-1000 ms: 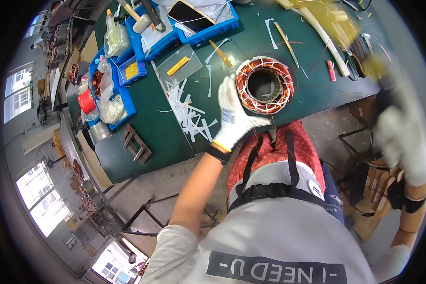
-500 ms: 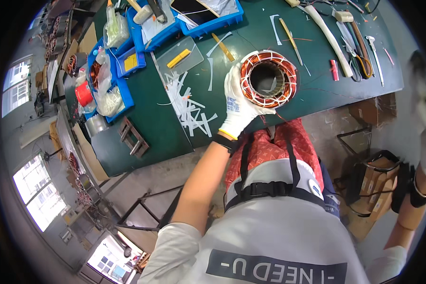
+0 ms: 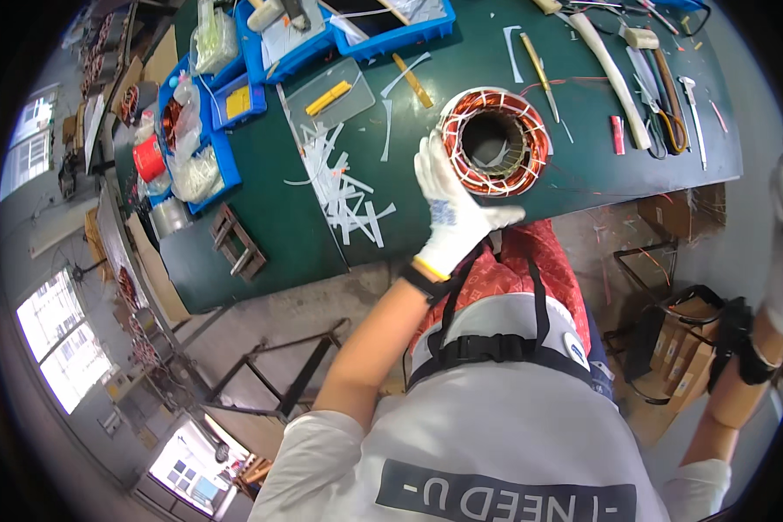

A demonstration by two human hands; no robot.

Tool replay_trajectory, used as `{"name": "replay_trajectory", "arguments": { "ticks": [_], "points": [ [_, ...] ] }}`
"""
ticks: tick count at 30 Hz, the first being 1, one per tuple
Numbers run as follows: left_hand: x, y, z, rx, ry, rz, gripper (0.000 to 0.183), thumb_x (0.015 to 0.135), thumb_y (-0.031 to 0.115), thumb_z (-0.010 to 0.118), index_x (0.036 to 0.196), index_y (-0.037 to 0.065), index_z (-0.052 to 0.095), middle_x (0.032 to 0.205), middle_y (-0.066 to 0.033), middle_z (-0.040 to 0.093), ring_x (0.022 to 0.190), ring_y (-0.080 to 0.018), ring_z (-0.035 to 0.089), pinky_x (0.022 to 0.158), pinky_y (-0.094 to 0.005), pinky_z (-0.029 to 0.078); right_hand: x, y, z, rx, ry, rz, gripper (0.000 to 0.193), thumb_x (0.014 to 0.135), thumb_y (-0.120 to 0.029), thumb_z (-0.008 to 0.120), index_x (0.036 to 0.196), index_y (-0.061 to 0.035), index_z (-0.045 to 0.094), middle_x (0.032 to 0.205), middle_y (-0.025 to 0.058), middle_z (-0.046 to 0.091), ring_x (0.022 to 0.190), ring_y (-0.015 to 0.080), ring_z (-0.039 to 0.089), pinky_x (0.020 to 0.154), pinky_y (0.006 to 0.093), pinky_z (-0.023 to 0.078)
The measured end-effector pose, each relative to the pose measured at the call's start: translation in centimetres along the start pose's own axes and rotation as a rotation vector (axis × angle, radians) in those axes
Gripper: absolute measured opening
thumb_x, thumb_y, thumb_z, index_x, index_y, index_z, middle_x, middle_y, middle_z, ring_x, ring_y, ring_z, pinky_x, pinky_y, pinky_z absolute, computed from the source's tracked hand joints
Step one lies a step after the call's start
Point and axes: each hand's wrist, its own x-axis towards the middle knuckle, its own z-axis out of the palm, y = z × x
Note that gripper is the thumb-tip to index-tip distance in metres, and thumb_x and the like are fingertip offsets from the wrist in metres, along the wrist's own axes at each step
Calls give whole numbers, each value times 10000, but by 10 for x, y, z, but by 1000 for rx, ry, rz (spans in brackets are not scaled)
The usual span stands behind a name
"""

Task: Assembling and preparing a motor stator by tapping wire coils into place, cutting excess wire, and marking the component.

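Observation:
A motor stator (image 3: 532,143) wound with copper wire and laced with white cord stands on the green table (image 3: 278,209), near its front edge. Its round bore faces up, with a bit of white strip showing inside. My left hand (image 3: 452,209), in a white glove, lies along the stator's left and near side. Its fingers are stretched out and the thumb points right; whether the fingertips touch the stator I cannot make out. At the far right rim of the view, my right hand (image 3: 781,235) is gloved too, raised well away from the table. Blur and the dark rim hide its fingers.
White insulating strips (image 3: 352,200) lie scattered left of the stator. Blue bins (image 3: 391,43) line the back and left. To the right lie scissors (image 3: 670,130), a mallet (image 3: 642,39), a caliper (image 3: 694,122) and a red marker-like piece (image 3: 617,135). A wooden frame (image 3: 237,244) sits front left.
My left hand has slid off the stator's near side and opened, its thumb now stretched out. The stator stays in place. My right hand remains at the right rim.

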Motion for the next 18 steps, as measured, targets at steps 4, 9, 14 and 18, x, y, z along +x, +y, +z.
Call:
{"name": "replay_trajectory", "arguments": {
  "ticks": [4, 9, 14, 18],
  "points": [
    [11, 2, 19, 96, 96, 84, 1391, 356, 553, 920, 1423, -43, 255, 1399, -279, 346, 1314, -490, 310, 1099, -569, 245, -98, 53, 96, -733, -342, 139, 611, 773, 21, 567, 1373, 11, 454, 1365, 205, 456, 1375, 271, 338, 1150, 385, 231],
    [9, -39, -15, 241, -61, 87, 1444, 347, 638, 894, 1441, -42, 242, 1412, -267, 363, 1304, -457, 352, 1102, -542, 281, 17, -30, 78, -129, -193, 1139, 685, 698, -57, 559, 1380, -66, 497, 989, 11, 584, 632, 90, 548, 514, 220, 432],
    [43, -38, -12, 136, -86, 291, 1349, 376, 767, 803, 1371, -24, 349, 1322, -240, 449, 1196, -445, 442, 1036, -543, 338, -58, 28, 67, -755, -75, 190, 592, 774, 12, 541, 1362, -14, 486, 889, 69, 612, 667, 164, 540, 587, 304, 438],
    [66, -35, -17, 141, -228, 356, 1381, 354, 730, 832, 1407, -2, 320, 1352, -237, 417, 1255, -445, 388, 1080, -523, 295, -86, 53, 103, -784, -284, -11, 624, 733, 51, 531, 1352, -5, 480, 1074, 139, 636, 763, 249, 613, 684, 377, 513]
  ]
}}
